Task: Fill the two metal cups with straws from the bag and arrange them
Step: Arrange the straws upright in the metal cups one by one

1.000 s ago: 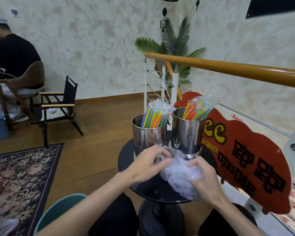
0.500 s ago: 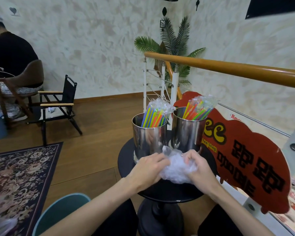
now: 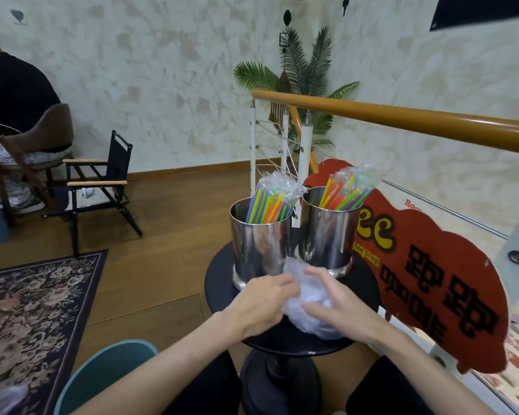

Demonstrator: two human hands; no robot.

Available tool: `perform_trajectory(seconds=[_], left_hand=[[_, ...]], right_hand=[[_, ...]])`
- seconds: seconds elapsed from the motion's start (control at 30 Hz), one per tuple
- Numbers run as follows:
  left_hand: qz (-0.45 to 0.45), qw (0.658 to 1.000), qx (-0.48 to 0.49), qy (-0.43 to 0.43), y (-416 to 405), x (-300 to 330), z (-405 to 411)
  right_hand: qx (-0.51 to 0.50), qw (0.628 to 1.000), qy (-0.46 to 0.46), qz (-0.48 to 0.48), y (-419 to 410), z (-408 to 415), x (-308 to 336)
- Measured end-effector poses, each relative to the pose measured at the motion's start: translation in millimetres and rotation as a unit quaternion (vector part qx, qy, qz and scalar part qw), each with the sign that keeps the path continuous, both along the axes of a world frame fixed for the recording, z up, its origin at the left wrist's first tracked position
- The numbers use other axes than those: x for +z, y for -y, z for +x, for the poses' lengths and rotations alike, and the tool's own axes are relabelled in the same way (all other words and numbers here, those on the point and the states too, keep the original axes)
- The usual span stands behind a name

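Observation:
Two shiny metal cups stand side by side on a small round black table [image 3: 363, 301]. The left cup [image 3: 259, 244] and the right cup [image 3: 327, 235] each hold a bunch of wrapped colourful straws [image 3: 270, 202], leaning to the right. In front of the cups, a crumpled clear plastic bag [image 3: 307, 304] is bunched between both hands. My left hand [image 3: 261, 304] grips its left side with curled fingers. My right hand [image 3: 333, 301] holds its right side, fingers wrapped over the plastic.
A red cloud-shaped coffee shop sign [image 3: 426, 280] leans just right of the table under a wooden handrail [image 3: 402, 121]. A teal chair edge [image 3: 102, 375] is near my left arm. A folding chair [image 3: 99, 181], patterned rug [image 3: 27, 310] and a seated person [image 3: 15, 94] are at left.
Both hands have squeezed the plastic bag into a tighter ball and shifted it slightly toward the cups. The cups and straws have not moved.

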State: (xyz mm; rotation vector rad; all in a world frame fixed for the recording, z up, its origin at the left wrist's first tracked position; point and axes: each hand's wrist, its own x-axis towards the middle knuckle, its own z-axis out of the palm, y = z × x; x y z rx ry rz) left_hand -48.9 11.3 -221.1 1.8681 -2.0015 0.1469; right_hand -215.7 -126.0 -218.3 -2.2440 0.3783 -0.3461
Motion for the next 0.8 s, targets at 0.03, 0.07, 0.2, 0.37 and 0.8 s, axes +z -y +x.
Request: perform_trajectory(seconds=[0.03, 0.07, 0.2, 0.37, 0.8], left_hand=[[-0.006, 0.997, 0.019, -0.078, -1, 2, -2], [-0.021, 0.989, 0.038, -0.139, -3, 3, -3], [-0.082, 0.972, 0.1, -0.198, -9, 6, -5], [-0.025, 0.899, 0.123, -0.42, -16, 1, -9], [-0.082, 0.893, 0.109, -0.429, 0, -12, -6]], right_hand=[[-0.011, 1.0, 0.016, -0.024, 0, 3, -4], [-0.023, 0.998, 0.032, -0.039, -1, 5, -6], [-0.049, 0.992, 0.075, -0.085, 1, 10, -8], [-0.069, 0.986, 0.131, -0.071, 6, 10, -7], [-0.008, 0.996, 0.075, 0.041, -9, -9, 16]])
